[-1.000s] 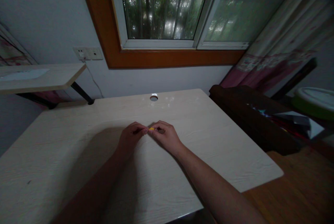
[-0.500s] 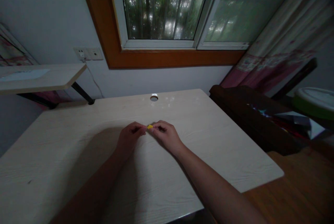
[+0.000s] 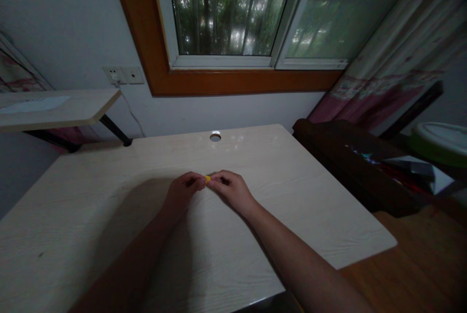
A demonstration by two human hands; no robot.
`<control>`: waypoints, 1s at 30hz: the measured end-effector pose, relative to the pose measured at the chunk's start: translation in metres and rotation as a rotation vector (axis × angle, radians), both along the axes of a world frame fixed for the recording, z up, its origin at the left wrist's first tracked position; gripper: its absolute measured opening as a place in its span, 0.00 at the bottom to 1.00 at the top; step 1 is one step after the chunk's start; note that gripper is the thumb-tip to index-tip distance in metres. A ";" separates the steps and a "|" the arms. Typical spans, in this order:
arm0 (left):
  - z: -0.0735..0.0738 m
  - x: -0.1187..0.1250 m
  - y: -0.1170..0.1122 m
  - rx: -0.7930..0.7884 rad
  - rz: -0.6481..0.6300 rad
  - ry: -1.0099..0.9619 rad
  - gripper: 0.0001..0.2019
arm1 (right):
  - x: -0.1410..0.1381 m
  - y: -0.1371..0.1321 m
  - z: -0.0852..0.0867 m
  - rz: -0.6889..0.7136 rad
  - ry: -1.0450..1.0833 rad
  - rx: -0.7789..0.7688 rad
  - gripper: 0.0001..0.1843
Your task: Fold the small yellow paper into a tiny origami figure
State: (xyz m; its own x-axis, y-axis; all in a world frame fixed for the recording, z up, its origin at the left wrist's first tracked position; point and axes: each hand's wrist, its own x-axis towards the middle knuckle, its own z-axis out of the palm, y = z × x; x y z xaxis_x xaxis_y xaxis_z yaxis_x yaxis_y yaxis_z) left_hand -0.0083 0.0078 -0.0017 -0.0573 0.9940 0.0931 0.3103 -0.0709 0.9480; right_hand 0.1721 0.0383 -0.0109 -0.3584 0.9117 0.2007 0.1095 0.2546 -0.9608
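Observation:
Between my fingertips, just above or on the pale wooden desk (image 3: 226,249), is a small yellow piece (image 3: 207,179); it is too small to tell its kind. My left hand (image 3: 183,190) pinches it from the left with thumb and forefinger. From the right, my right hand (image 3: 232,189) closes thumb and forefinger on the same piece. The fingertips of both hands nearly meet and hide most of it.
A round cable hole (image 3: 215,137) lies near the desk's back edge. On the left a raised shelf (image 3: 69,113) stands on black legs. Beyond the right edge is dark wooden furniture (image 3: 328,157) with a green-sided container (image 3: 441,145). A window (image 3: 233,16) is behind.
The fingertips have drawn closer together around the yellow piece, which has shifted slightly left and down and shows less. Both hands otherwise keep nearly the same place.

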 end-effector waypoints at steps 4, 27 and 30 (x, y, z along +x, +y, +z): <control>0.004 0.000 0.000 -0.006 0.058 -0.056 0.12 | 0.001 0.000 0.000 0.010 0.055 -0.029 0.14; -0.012 0.003 0.004 0.074 -0.014 -0.172 0.15 | 0.002 0.004 -0.009 0.065 -0.019 -0.080 0.10; -0.014 0.004 0.002 0.157 -0.050 -0.184 0.17 | 0.002 0.006 -0.010 0.081 0.025 -0.143 0.11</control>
State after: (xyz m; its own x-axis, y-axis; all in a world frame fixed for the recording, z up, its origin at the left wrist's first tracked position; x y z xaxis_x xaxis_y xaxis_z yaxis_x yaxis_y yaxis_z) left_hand -0.0044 0.0095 -0.0161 -0.0388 0.9702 0.2392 0.1253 -0.2327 0.9644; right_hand 0.1740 0.0439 -0.0209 -0.4286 0.8999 0.0805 0.0695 0.1216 -0.9901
